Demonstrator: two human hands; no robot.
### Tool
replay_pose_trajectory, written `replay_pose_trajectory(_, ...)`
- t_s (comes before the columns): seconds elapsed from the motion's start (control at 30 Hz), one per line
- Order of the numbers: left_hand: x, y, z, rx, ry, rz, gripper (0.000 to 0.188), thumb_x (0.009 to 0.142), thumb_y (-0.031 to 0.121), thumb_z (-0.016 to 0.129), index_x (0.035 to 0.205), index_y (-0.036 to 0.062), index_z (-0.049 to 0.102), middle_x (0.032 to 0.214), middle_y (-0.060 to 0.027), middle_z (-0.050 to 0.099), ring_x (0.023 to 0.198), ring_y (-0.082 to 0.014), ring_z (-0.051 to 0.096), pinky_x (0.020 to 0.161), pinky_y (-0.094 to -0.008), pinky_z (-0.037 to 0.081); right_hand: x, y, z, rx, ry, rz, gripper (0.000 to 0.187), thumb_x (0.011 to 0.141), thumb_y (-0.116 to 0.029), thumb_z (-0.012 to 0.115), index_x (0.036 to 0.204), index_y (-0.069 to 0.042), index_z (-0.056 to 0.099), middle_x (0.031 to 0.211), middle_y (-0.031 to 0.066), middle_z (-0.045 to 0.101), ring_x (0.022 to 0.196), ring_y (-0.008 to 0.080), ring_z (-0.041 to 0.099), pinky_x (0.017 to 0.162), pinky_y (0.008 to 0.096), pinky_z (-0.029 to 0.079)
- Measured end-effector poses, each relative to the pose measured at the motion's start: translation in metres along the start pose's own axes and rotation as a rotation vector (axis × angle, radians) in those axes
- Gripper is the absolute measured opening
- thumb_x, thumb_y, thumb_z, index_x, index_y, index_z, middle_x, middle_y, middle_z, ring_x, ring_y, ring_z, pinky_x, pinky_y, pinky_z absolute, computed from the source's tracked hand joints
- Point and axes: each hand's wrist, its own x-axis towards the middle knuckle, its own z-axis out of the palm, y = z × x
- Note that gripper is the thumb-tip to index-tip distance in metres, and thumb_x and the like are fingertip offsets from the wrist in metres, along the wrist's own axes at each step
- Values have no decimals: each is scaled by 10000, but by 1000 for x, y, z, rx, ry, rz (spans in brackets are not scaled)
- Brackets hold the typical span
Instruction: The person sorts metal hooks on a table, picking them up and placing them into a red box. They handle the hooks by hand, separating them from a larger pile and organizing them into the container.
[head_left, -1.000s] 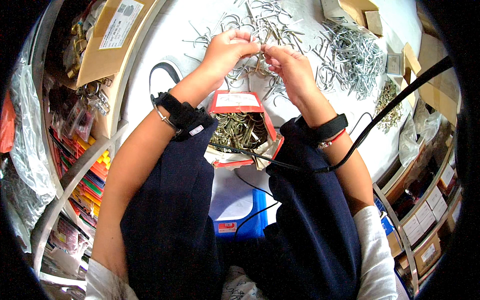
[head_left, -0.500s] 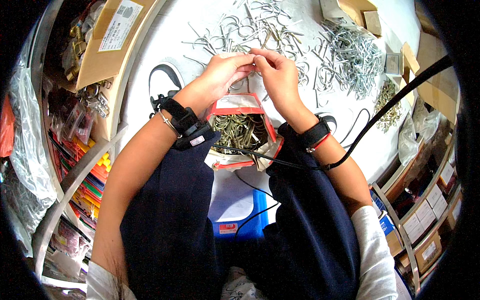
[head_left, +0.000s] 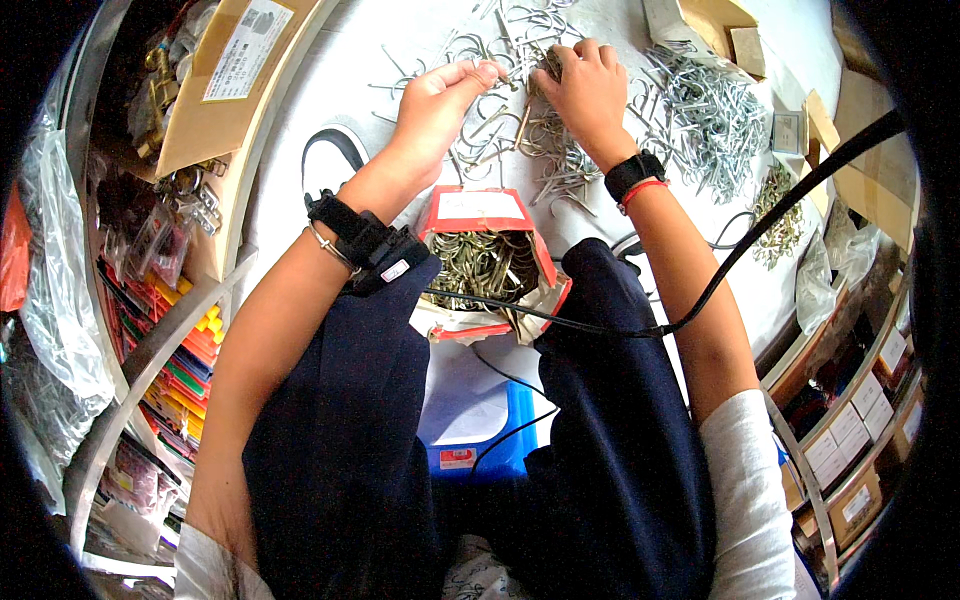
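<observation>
I see the left hand (head_left: 440, 95) pinching a silver hook (head_left: 497, 72) and the right hand (head_left: 590, 85) closed over tangled hooks (head_left: 555, 150) on the bench (head_left: 330, 100), beyond the red box (head_left: 485, 250).

brown cardboard box (head_left: 225, 85) upper left | blue bin (head_left: 490, 425) low middle | black cable (head_left: 760, 225) right | coloured packs (head_left: 185, 355) left

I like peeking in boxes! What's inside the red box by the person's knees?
The red box holds a tangled heap of brass-coloured metal hooks. Its flaps and the top hooks cover whatever lies deeper, so the bottom cannot be seen.
</observation>
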Motion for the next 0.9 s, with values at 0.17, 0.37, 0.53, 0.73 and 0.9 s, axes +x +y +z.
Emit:
replay_pose_trajectory(0.17, 0, 1, -3, -11, -10, 115, 227, 956, 287, 495, 1017, 120, 636, 1066, 16, 653, 990, -41, 491, 820, -232, 311, 3, -7, 3, -86, 2, -6, 233, 692, -294, 672, 763, -72, 671, 894, 68, 595, 884, 258, 532, 738, 388, 413)
replay_pose_trajectory(0.37, 5, 11, -5, 6, 82, 102, 229, 972, 323, 447, 1046, 154, 581, 1119, -2, 633, 1053, -90, 481, 905, -315, 278, 1, 0, 4, -43, -58, 69, 198, 681, -278, 673, 750, -94, 698, 865, 64, 618, 881, 266, 544, 725, 393, 431)
replay_pose_trajectory(0.53, 8, 8, -15, -11, 110, 67, 312, 959, 345, 473, 1071, 89, 614, 906, 18, 608, 865, -81, 500, 794, -261, 334, -1, 8, -2, 103, -6, 56, 170, 701, -265, 665, 763, -115, 712, 847, 71, 632, 863, 273, 554, 742, 385, 448)
replay_pose_trajectory(0.73, 8, -5, -32, -203, 117, -321, 285, 953, 245, 499, 1120, 39, 603, 857, 44, 551, 774, -70, 463, 732, -225, 373, -11, 14, -11, 495, -32, 362, 183, 752, -232, 665, 796, -55, 689, 797, 107, 674, 730, 260, 621, 682, 338, 490)
replay_pose_trajectory(0.9, 13, -5, -27, -267, 81, -343, 261, 928, 150, 533, 1141, 9, 586, 862, 20, 539, 801, -87, 475, 799, -237, 417, -17, 27, -6, 902, -130, 652, 183, 792, -190, 678, 786, -7, 670, 695, 57, 657, 606, 133, 590, 587, 270, 467)
